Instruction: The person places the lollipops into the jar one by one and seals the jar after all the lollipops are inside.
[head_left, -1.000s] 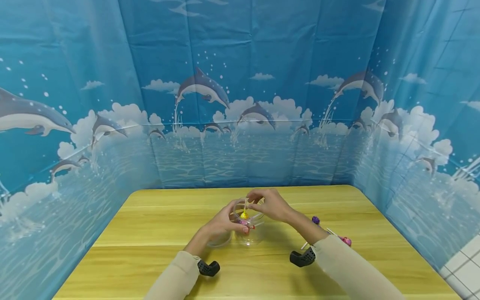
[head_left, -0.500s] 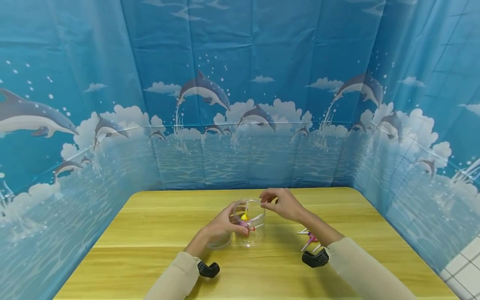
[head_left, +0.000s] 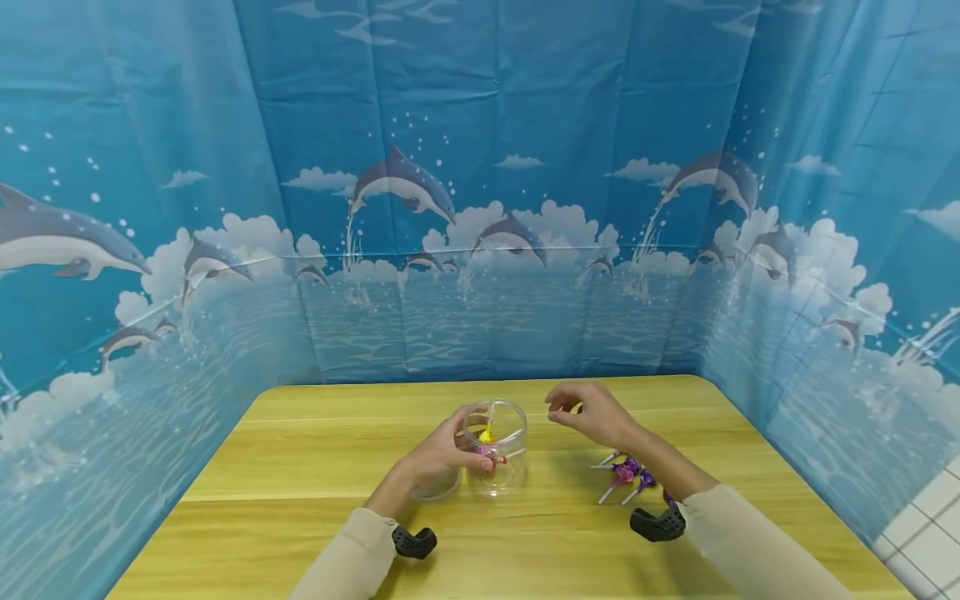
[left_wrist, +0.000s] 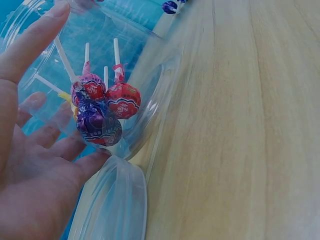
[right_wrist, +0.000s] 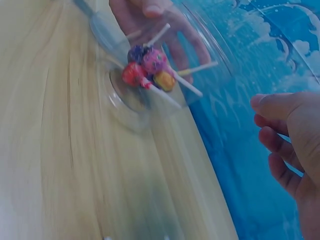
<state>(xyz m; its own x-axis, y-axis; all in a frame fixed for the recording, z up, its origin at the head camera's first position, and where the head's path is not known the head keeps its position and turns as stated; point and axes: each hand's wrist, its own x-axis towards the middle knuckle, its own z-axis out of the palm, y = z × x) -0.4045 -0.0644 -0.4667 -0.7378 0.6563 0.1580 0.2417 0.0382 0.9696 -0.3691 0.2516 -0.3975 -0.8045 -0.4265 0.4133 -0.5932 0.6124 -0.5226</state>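
Now we've pulled our right hand [head_left: 592, 414] away from the clear round plastic jar [head_left: 512, 478], fingers loosely bent, nothing held. Yellow-wrapped lollipop [head_left: 487, 436] sits inside, so that drop looks done. Our left hand [head_left: 448, 450] grips the jar; pink and purple wrapped lollipops [head_left: 623, 474] lie right.

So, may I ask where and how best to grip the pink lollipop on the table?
Probably pinch the pink lollipop by its white stick, from above at the near left: the stick juts bare that way, while purple lollipops crowd its head.
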